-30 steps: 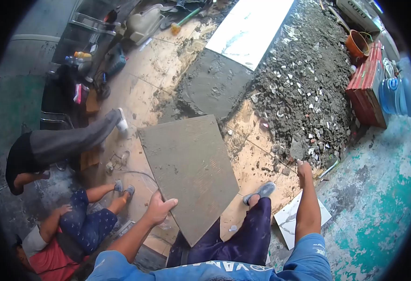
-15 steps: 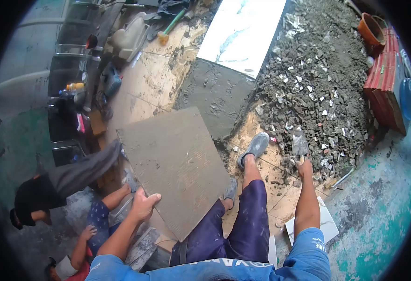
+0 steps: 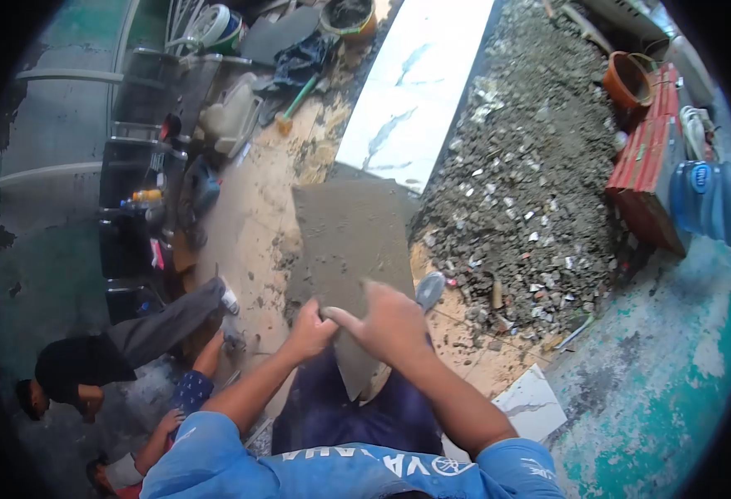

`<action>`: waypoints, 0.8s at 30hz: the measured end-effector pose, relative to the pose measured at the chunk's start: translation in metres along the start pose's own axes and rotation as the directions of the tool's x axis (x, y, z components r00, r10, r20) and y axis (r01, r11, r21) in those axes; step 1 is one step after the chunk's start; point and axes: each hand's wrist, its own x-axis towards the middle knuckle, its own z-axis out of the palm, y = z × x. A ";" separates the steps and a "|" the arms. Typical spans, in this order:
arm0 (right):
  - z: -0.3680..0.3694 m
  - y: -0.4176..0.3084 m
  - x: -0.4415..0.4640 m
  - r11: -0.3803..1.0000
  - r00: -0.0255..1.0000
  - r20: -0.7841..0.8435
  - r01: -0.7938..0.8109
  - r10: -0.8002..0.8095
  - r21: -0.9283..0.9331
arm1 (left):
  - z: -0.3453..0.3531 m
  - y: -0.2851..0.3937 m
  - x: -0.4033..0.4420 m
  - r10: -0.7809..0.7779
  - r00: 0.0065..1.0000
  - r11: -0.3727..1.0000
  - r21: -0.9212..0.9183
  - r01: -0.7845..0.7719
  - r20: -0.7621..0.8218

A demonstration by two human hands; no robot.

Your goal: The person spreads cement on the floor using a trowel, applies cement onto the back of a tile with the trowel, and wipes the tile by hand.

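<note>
A large square tile [image 3: 353,237], its grey coated face toward me, is tilted in front of my legs. My left hand [image 3: 311,331] is closed on it at the left, near its lower part. From the right, my right hand [image 3: 392,326] grips the same tile, its thumb reaching toward my left thumb. Just beyond the tile is a row of white marble-patterned tiles [image 3: 415,91]. The tile hides most of the grey mortar patch. What looks like a trowel handle [image 3: 497,293] lies in the rubble at right, its blade not distinguishable.
Broken rubble [image 3: 523,183] covers the right side. Red boxes [image 3: 644,179], an orange bucket [image 3: 629,79] and blue water bottles [image 3: 705,198] stand beyond it. A cut white tile [image 3: 532,406] lies near my right elbow. Two people are at left; one wears black [image 3: 78,366].
My right hand has let go of the trowel and now grips the tile. The tile has swung right and away from me, tilting. My left hand has moved right with it.
</note>
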 end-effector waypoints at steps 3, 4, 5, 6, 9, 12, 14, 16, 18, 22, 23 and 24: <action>-0.034 -0.045 0.010 0.982 0.999 0.013 -0.038 0.041 -0.183 | 0.029 0.031 -0.008 0.340 0.940 0.884 0.329 -0.331 0.030; -0.041 -0.050 0.012 0.963 0.990 0.007 -0.137 0.142 -0.231 | 0.051 0.007 0.018 0.613 0.790 0.752 0.284 -0.594 0.029; -0.046 -0.053 0.013 0.933 0.970 0.007 -0.230 0.241 -0.278 | 0.064 0.012 0.023 0.503 0.856 0.852 0.101 -0.514 0.118; -0.054 -0.052 0.012 0.906 0.967 -0.059 -0.253 0.248 -0.340 | 0.074 0.048 0.010 0.461 0.877 0.886 -0.009 -0.464 0.135; -0.079 -0.026 0.009 0.840 0.935 -0.239 -0.343 0.261 -0.422 | 0.111 0.093 0.004 0.422 0.894 0.903 -0.160 -0.399 0.150; -0.110 -0.014 -0.003 0.821 0.908 -0.358 -0.370 0.218 -0.436 | 0.137 0.139 -0.003 0.363 0.899 0.920 0.059 -0.387 0.245; -0.130 -0.015 -0.016 0.835 0.838 -0.502 -0.424 0.215 -0.350 | 0.143 0.165 -0.018 0.382 0.866 0.891 0.122 -0.438 0.322; -0.152 -0.037 -0.042 0.888 0.789 -0.588 -0.386 0.177 -0.250 | 0.144 0.170 -0.029 0.435 0.744 0.808 0.144 -0.571 0.508; -0.168 -0.048 -0.075 0.963 0.750 -0.648 -0.253 0.132 -0.096 | 0.086 0.190 -0.062 0.628 0.583 0.730 -0.129 -0.672 0.515; -0.156 -0.138 -0.132 0.987 0.574 -0.811 -0.156 0.113 0.027 | 0.000 0.155 0.015 0.666 0.698 0.745 -0.182 -0.642 0.264; -0.149 -0.168 -0.144 0.984 0.483 -0.864 -0.166 0.144 0.071 | -0.014 0.143 0.052 0.619 0.762 0.785 -0.186 -0.591 0.191; -0.141 -0.196 -0.150 0.986 0.396 -0.910 -0.147 0.126 0.072 | -0.036 0.138 0.086 0.624 0.755 0.781 -0.128 -0.611 0.203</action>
